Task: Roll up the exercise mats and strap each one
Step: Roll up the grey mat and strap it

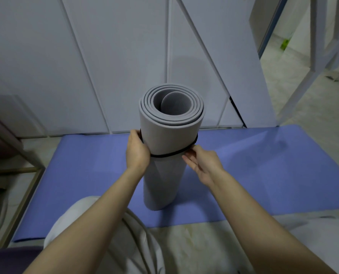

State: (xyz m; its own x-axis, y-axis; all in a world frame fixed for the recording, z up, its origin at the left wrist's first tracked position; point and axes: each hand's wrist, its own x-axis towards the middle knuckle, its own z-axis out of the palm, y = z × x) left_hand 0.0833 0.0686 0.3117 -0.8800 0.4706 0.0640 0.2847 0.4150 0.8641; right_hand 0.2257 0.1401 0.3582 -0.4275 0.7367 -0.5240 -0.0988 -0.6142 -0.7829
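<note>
Grey rolled foam mat [164, 139] upright on flat blue mat [263, 165], black strap [170, 154] slanted round it, L hand [137, 153] fingers curled on left edge, R hand [202, 165] thumb+fingers pinching strap, blue bare both sides.

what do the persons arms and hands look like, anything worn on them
Both arms are bare from the bottom edge of the picture to the wrists, with no sleeves in view. The left hand and right hand wear no gloves, and no ring, watch or bracelet shows.

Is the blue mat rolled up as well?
No, the blue mat lies flat and unrolled on the floor, with the grey rolled mat standing on end on it.
</note>
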